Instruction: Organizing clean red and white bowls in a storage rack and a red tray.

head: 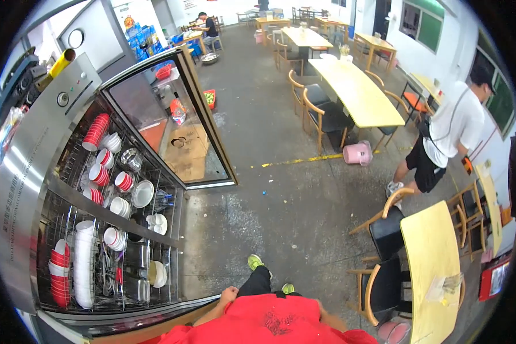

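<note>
My left hand [229, 295] hangs at my left thigh, near the lower edge of the dish cabinet; its fingers look curled, and whether it holds anything is unclear. On the other side my right forearm shows, but the hand is hidden by my red shirt. To my left stands a steel disinfection cabinet [26, 172], its glass door [167, 120] swung outward. Wire racks inside hold stacked red bowls [96, 132], a long row of white bowls [84, 264], a metal bowl stack [131, 159], a white dish [143, 193] and red-and-white bowls [124, 181].
Wooden tables [357, 92] with black-seated chairs [331, 116] line the right side. A person in a white shirt [451, 120] is at the right; another person [208, 26] sits at the back left. A pink bin [357, 153] stands by the middle table.
</note>
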`<state>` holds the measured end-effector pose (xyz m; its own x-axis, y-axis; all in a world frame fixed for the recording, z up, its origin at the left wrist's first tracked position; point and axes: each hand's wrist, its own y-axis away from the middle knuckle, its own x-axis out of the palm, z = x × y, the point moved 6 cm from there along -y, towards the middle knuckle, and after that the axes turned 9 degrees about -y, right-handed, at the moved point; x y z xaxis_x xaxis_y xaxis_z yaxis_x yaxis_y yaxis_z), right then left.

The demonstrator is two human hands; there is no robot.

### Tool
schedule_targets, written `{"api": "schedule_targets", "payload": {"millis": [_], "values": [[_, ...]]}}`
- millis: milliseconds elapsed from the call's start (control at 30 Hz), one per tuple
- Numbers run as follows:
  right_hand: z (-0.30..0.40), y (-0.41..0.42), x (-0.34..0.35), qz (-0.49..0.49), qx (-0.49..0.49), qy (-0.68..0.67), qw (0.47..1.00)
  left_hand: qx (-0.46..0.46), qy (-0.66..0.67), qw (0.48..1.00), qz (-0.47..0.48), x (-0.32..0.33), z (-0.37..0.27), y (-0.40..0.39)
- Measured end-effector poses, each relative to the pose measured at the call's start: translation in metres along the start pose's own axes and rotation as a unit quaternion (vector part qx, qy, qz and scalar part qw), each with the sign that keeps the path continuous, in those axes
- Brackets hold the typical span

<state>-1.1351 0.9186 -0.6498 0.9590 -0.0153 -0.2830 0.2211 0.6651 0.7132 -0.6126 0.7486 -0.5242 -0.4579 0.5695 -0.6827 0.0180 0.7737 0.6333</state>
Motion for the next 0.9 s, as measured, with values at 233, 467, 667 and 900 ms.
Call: {"api": "schedule_targets", "payload": {"millis": [233,467,667,900], "values": [[0.130,-0.071,0.018,-0.062,-0.019,0.058,0.996,0.001,0.054,0.998,0.011,-0.098,-0.013,-0.138],[0.264,-0.158,0.091,-0.104,-0.045,0.089,0.990,0.077,0.191,0.978,0.026,-0.199,-0.037,-0.257],[0.393,-0.216,0.126,-0.032,-0.066,0.028,0.997,-0.006,0.269,0.963,-0.007,-0.260,0.005,-0.291],[0.478,-0.357,0.175,0.064,-0.059,0.204,0.975,-0.105,0.244,0.964,-0.020,-0.287,0.069,-0.274]]}}
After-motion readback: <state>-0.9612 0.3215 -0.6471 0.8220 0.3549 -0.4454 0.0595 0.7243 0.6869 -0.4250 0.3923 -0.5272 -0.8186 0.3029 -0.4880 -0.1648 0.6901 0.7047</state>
